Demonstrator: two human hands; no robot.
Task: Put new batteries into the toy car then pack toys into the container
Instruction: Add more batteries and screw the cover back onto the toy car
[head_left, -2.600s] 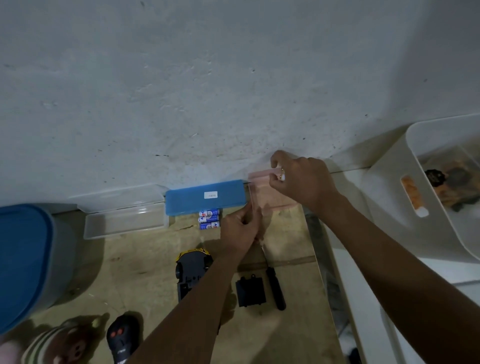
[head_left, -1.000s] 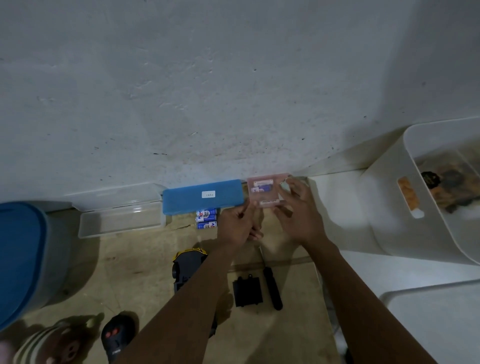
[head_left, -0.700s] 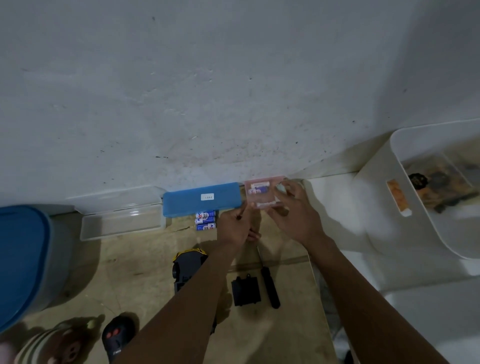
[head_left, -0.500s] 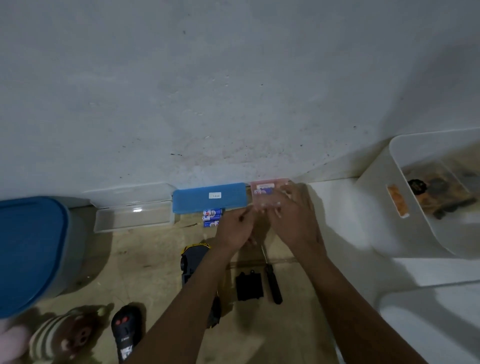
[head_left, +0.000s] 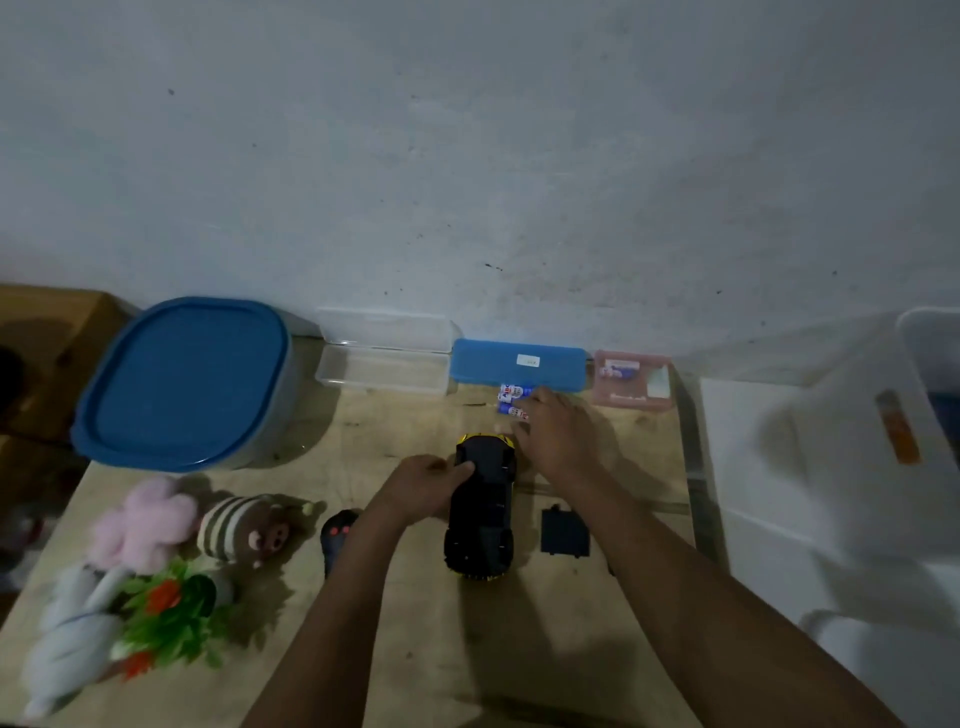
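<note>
The black and yellow toy car lies underside up in the middle of the wooden table. My left hand grips its left side, thumb on the chassis. My right hand reaches past the car's front, fingertips on the blue and white batteries lying by the blue case lid. The black battery cover lies to the right of the car. A pink battery case rests flat by the wall. A large blue-lidded container stands at the back left.
A black remote sits left of the car. A pink plush, a striped brown plush, a grey plush and a toy plant crowd the front left. A clear box lies by the wall, a white bin beyond the table's right edge.
Both hands have let go of the pink case, which now lies by the wall. My left hand took hold of the car; my right hand moved onto the batteries. The view swung left.
</note>
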